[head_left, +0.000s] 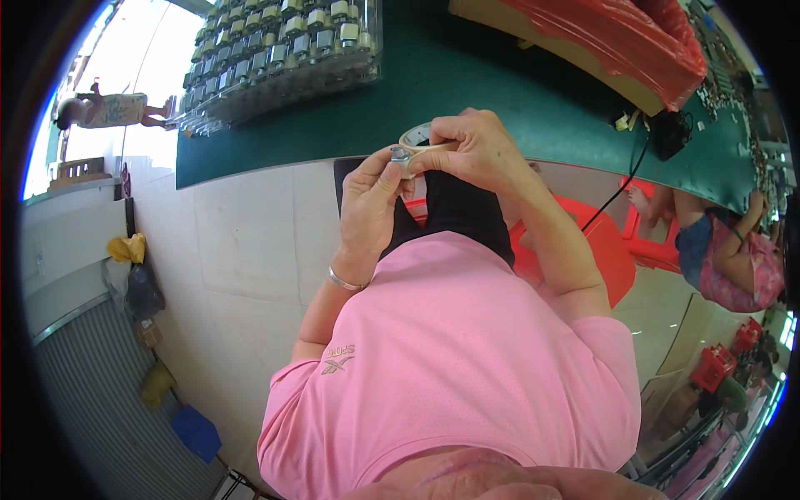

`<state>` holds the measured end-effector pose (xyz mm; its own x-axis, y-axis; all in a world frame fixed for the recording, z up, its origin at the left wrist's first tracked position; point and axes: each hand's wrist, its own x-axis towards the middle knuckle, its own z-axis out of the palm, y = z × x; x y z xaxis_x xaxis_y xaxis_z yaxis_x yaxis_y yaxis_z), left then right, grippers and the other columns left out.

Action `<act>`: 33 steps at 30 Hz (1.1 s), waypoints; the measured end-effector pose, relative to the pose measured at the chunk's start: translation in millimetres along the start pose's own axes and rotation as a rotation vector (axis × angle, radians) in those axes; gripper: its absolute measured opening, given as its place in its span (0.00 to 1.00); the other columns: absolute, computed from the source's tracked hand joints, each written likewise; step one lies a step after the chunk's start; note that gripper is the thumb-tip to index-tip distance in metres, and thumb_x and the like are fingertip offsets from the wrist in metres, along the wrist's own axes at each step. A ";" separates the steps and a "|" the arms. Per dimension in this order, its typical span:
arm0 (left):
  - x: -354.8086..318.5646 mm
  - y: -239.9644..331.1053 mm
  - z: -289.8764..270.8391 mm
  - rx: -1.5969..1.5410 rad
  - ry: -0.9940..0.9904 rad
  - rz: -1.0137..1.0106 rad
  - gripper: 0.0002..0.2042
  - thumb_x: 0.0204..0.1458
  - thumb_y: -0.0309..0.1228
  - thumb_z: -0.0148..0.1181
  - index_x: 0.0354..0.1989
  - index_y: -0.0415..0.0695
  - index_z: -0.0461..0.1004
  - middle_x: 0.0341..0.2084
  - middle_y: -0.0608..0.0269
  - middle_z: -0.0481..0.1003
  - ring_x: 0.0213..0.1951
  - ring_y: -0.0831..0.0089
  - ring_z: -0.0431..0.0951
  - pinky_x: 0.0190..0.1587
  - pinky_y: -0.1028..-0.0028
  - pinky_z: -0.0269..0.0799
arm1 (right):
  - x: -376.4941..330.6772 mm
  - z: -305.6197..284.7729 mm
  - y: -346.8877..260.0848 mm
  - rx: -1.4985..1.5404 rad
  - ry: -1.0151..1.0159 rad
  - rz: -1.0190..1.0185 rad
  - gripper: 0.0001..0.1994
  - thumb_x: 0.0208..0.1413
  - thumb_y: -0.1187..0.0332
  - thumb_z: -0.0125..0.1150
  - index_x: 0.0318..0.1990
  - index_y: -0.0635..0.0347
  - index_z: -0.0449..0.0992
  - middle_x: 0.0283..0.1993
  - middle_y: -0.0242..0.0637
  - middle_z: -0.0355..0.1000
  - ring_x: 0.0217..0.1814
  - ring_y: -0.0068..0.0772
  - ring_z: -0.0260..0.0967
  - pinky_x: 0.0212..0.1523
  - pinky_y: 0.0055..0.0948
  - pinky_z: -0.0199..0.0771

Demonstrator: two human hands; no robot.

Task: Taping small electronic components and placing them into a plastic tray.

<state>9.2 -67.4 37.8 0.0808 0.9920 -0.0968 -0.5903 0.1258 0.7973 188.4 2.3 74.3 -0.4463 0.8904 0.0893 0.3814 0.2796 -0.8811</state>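
Observation:
Close to the green table's near edge, my left hand [369, 204] pinches a small silver metal part [400, 155] between thumb and fingertips. A pale band covers the lower side of that part. My right hand [483, 148] grips a roll of cream tape [414, 136], its fingers over the ring. The roll touches or nearly touches the part, and a pale strip seems to run between them; my fingers hide where it ends. Beyond my left hand, a clear plastic tray [283, 90] holds many similar silver parts, several with cream-coloured faces, in rows.
At the far right of the green table [400, 108] lies a cardboard box [550, 42] covered by red plastic [625, 42]. A black device [671, 133] with a cable sits nearby. Red stools [583, 242] and a seated person [733, 258] are at right; a child [117, 110] stands at left.

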 end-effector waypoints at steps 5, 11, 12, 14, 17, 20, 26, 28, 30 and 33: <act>-0.6 0.7 -3.1 -0.083 -0.032 -0.095 0.12 0.61 0.29 0.53 0.49 0.34 0.72 0.33 0.62 0.76 0.31 0.78 0.72 0.35 0.79 0.68 | -1.4 -2.2 -1.1 0.089 -0.082 0.051 0.19 0.44 0.59 0.75 0.19 0.63 0.71 0.13 0.30 0.57 0.17 0.19 0.50 0.18 0.24 0.47; 1.8 3.1 -0.3 -0.085 -0.054 -0.117 0.11 0.62 0.31 0.51 0.47 0.37 0.72 0.35 0.60 0.75 0.31 0.75 0.71 0.32 0.77 0.66 | -1.0 -4.8 0.5 0.223 -0.122 0.095 0.18 0.46 0.61 0.73 0.19 0.63 0.71 0.14 0.25 0.55 0.19 0.15 0.49 0.19 0.23 0.47; 2.3 2.9 0.0 -0.098 -0.032 -0.119 0.12 0.62 0.30 0.51 0.48 0.35 0.72 0.34 0.59 0.75 0.30 0.77 0.71 0.33 0.78 0.66 | -0.9 -3.8 -0.5 0.247 -0.106 0.135 0.18 0.46 0.62 0.73 0.19 0.63 0.71 0.14 0.25 0.55 0.19 0.15 0.48 0.19 0.22 0.47; 2.0 2.6 1.8 -0.110 -0.010 -0.122 0.13 0.62 0.30 0.51 0.50 0.33 0.71 0.32 0.58 0.76 0.29 0.78 0.71 0.33 0.80 0.67 | -1.3 -3.3 -2.8 0.225 -0.086 0.141 0.18 0.46 0.62 0.73 0.19 0.63 0.71 0.14 0.24 0.55 0.19 0.15 0.48 0.19 0.22 0.47; -0.5 2.4 3.4 -0.135 -0.003 -0.113 0.13 0.62 0.30 0.51 0.50 0.33 0.71 0.32 0.58 0.75 0.29 0.78 0.71 0.33 0.80 0.66 | 0.1 -4.4 -5.5 0.203 -0.078 0.152 0.17 0.45 0.63 0.74 0.19 0.63 0.71 0.14 0.24 0.55 0.19 0.15 0.48 0.19 0.23 0.47; -0.2 1.8 -1.3 -0.121 -0.022 -0.089 0.13 0.62 0.30 0.51 0.50 0.34 0.72 0.32 0.59 0.75 0.29 0.78 0.70 0.33 0.79 0.66 | -0.8 -3.5 -6.3 0.214 -0.081 0.145 0.17 0.44 0.63 0.74 0.19 0.63 0.70 0.14 0.25 0.56 0.19 0.15 0.49 0.19 0.22 0.47; -1.5 5.4 -5.4 -0.095 -0.100 -0.090 0.12 0.62 0.31 0.51 0.49 0.37 0.72 0.36 0.57 0.74 0.31 0.75 0.71 0.33 0.77 0.66 | -3.4 -5.3 -15.5 0.042 -0.023 0.046 0.17 0.42 0.64 0.75 0.19 0.62 0.71 0.14 0.32 0.61 0.18 0.24 0.55 0.20 0.25 0.53; -3.5 10.1 1.0 -0.063 -0.118 -0.059 0.12 0.62 0.31 0.51 0.48 0.37 0.73 0.37 0.60 0.74 0.33 0.75 0.71 0.34 0.76 0.66 | -5.4 -5.3 -16.9 -0.017 -0.008 -0.023 0.16 0.42 0.63 0.75 0.20 0.62 0.71 0.15 0.34 0.63 0.19 0.28 0.57 0.21 0.27 0.56; -4.1 14.5 5.0 -0.041 -0.110 -0.072 0.12 0.63 0.30 0.50 0.49 0.37 0.73 0.36 0.61 0.74 0.33 0.76 0.71 0.36 0.77 0.67 | -8.7 -5.0 -15.0 -0.127 0.089 -0.159 0.16 0.41 0.61 0.75 0.21 0.60 0.72 0.17 0.36 0.67 0.24 0.35 0.62 0.25 0.32 0.61; -3.0 14.9 2.6 -0.021 -0.123 -0.068 0.12 0.63 0.28 0.50 0.50 0.36 0.73 0.35 0.63 0.75 0.35 0.78 0.71 0.39 0.79 0.68 | -11.8 -5.6 -23.5 -0.156 0.131 -0.211 0.16 0.41 0.60 0.72 0.17 0.58 0.71 0.14 0.35 0.66 0.20 0.39 0.60 0.33 0.34 0.61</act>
<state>2.2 -68.5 51.6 0.2183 0.9729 -0.0758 -0.5964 0.1944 0.7788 189.3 -12.7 96.5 -0.4242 0.8428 0.3313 0.4156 0.5062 -0.7556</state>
